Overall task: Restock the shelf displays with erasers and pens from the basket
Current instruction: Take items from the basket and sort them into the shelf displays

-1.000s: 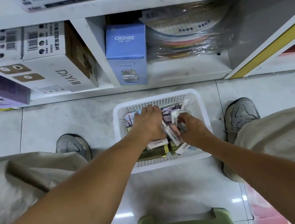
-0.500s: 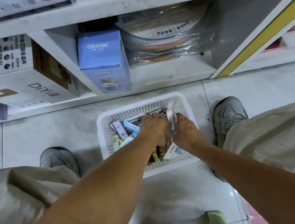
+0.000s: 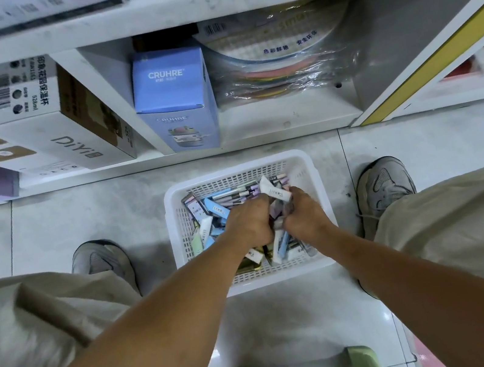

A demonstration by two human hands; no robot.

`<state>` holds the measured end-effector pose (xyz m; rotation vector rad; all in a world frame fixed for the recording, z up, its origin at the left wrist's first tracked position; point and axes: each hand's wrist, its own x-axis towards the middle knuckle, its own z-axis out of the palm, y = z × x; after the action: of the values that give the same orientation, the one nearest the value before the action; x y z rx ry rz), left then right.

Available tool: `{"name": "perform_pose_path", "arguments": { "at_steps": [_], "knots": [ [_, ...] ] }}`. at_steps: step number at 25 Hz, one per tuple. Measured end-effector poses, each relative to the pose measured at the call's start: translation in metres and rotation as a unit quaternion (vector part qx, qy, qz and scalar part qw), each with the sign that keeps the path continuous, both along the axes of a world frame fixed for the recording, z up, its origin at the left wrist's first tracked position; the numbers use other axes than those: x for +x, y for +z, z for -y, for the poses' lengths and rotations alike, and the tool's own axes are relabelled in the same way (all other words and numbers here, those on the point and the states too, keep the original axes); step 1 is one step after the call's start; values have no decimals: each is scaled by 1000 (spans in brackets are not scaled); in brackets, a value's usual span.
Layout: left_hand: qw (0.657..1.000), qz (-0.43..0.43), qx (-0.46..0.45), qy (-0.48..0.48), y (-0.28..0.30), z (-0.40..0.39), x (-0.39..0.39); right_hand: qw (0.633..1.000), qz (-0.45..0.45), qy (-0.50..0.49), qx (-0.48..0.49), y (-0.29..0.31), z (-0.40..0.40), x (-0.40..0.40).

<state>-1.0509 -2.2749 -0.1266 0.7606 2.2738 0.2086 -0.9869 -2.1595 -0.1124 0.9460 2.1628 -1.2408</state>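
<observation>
white basket [image 3: 177, 226] holds erasers [image 3: 276, 193] gripped by both hands, left hand [image 3: 248, 222], right hand [image 3: 303, 214].

Fingers [image 3: 256, 209] hemmed by packed erasers [image 3: 207, 230] left, basket [image 3: 312, 171] wall right; open above rim.

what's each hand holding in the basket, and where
Both the left hand and right hand grip a bunch of erasers around its middle, over the basket.

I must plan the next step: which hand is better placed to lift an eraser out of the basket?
Probably the right hand. A white eraser sticks up above its fingers, so it seems already gripped. The left hand is curled among the items in the basket; what it holds is hidden.
</observation>
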Motion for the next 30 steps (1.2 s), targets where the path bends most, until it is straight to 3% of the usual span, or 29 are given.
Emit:
{"name": "perform_pose_path", "arguments": {
  "at_steps": [7,12,18,22,25,30],
  "knots": [
    [998,20,-52,-29,4,5,-9,992,72,82,61,-5,-4,-8],
    [967,242,-65,-34,20,16,-44,999,26,28,32,-1,-4,1],
    [955,263,-120,-57,32,-3,-50,998,50,1,-23,4,-5,-1],
    [960,211,-168,-69,26,-23,-28,987,38,-94,-122,5,-7,4],
    [969,122,-198,-83,22,-32,-10,975,14,-144,-169,3,-9,9],
    [995,2,-77,-61,6,-5,-5,932,-18,-229,-280,3,-18,6]
  ]
}}
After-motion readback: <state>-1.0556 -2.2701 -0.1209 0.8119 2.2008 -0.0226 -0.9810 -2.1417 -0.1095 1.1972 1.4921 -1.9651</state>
